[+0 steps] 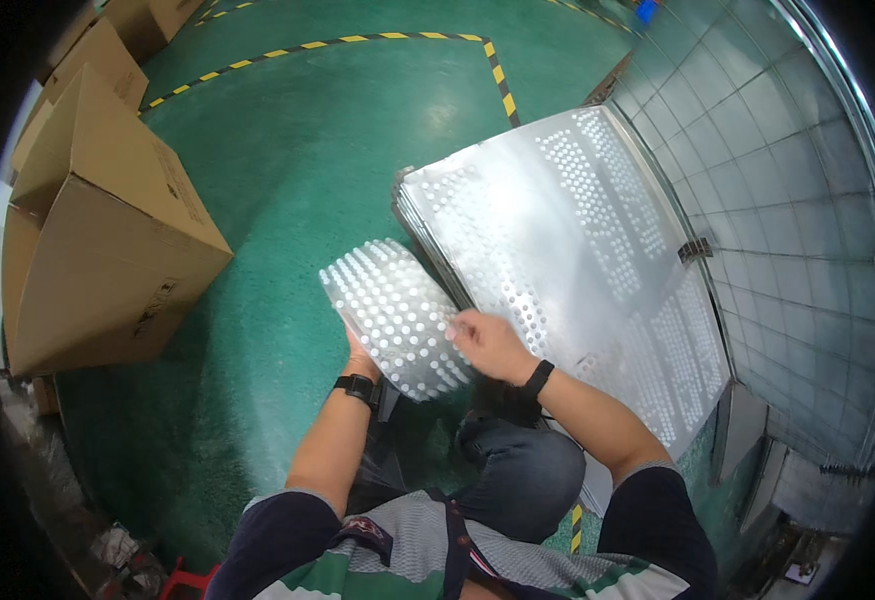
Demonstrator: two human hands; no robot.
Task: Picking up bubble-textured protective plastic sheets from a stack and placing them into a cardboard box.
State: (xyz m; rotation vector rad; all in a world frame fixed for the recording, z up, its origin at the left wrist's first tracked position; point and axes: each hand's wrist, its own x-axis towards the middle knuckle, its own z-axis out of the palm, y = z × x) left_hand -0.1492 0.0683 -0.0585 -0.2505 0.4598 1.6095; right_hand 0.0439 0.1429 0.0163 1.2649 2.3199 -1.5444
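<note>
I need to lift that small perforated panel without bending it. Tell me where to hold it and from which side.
Hold the small perforated panel by its two opposite edges, one hand per side, as the left hand and right hand do now. It is thin, flat and full of holes, so a grip on the solid rims probably suits best. Come from the near side, since the stack of large sheets blocks the far one.

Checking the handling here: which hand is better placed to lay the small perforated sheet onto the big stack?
Probably the right hand: it grips the small perforated sheet on the edge nearest the stack of large perforated panels. The left hand sits behind the sheet's far side.
</note>
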